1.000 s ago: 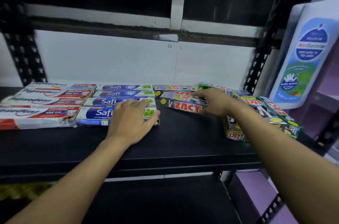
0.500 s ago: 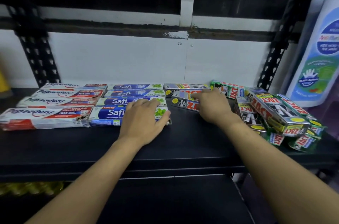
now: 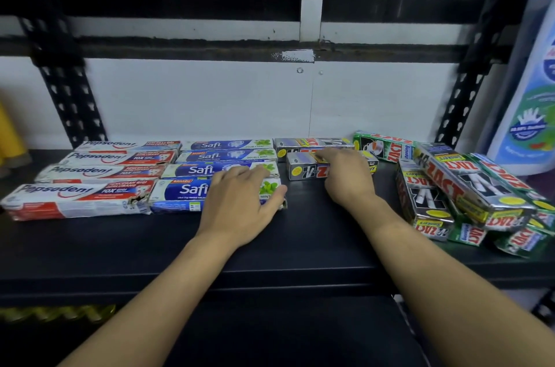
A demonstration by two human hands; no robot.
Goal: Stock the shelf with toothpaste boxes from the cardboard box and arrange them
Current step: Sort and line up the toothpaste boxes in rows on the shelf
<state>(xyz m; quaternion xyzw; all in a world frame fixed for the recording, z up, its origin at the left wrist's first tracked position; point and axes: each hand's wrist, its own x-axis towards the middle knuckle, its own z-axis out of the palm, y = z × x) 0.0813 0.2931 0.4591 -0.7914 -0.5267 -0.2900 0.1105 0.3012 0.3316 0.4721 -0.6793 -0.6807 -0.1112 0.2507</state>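
Observation:
On the black shelf point(image 3: 300, 249), Pepsodent boxes point(image 3: 78, 201) lie in a column at the left, with a column of blue Safi boxes point(image 3: 192, 170) beside them. My left hand point(image 3: 240, 204) rests flat on the front Safi box point(image 3: 180, 191), thumb at its right end. My right hand point(image 3: 350, 179) lies over the right part of a silver Zact box point(image 3: 304, 171), fingers across its top. Another silver Zact box point(image 3: 300, 143) sits just behind it. A green Zact box point(image 3: 381, 146) lies at the back right.
A loose pile of silver and green Zact boxes point(image 3: 468, 189) crowds the shelf's right end. A large white bottle point(image 3: 528, 117) stands beyond it. Perforated black posts point(image 3: 69, 96) frame the bay. A yellow object point(image 3: 9, 132) shows at the far left.
My right hand has moved left with the silver Zact box, bringing it in front of the rear Zact box. My left hand has stayed on the front Safi box. The view has shifted left.

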